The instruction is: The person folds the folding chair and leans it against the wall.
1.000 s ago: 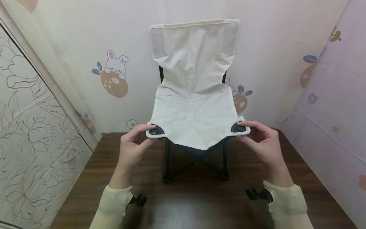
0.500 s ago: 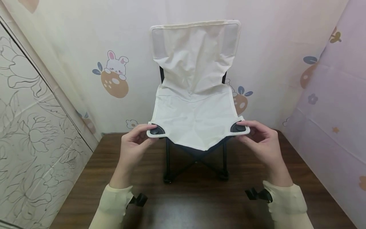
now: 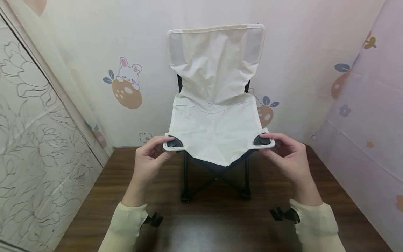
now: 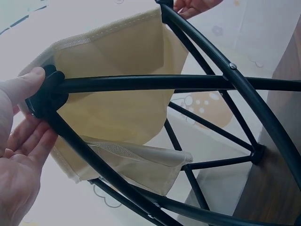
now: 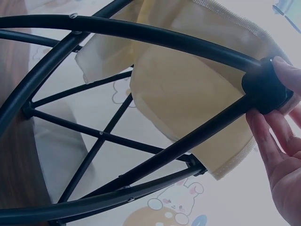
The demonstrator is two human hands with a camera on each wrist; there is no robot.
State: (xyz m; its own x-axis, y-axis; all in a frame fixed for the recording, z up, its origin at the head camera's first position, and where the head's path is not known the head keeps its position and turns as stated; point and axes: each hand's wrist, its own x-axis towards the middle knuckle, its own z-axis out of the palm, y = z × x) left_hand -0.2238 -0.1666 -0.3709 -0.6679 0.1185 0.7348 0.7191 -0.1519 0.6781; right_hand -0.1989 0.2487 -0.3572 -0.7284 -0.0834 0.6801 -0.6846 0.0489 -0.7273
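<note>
A small folding chair [image 3: 217, 122] with cream fabric and a dark tube frame stands unfolded on a wooden surface. At its front left seat corner my left hand [image 3: 151, 152] grips the black corner joint [image 4: 49, 92], thumb below and fingers on top. My right hand [image 3: 286, 154] holds the matching front right corner, its fingers around the black joint [image 5: 266, 87]. Both corners have black patches [image 3: 262, 140] on the fabric. From beneath, the wrist views show crossed dark tubes [image 4: 141, 84] under the seat. The seat's front edge sags between the hands.
A pale curtain [image 3: 78, 70] printed with rabbits and fruit hangs right behind the chair. More curtain [image 3: 371, 140] closes off the right side, and a line-drawn flower sheet [image 3: 34, 157] the left. The brown wooden surface [image 3: 204, 224] extends toward me.
The head view has shifted very slightly. Both hands stay on the two front corners, and the chair keeps its shape and place.
</note>
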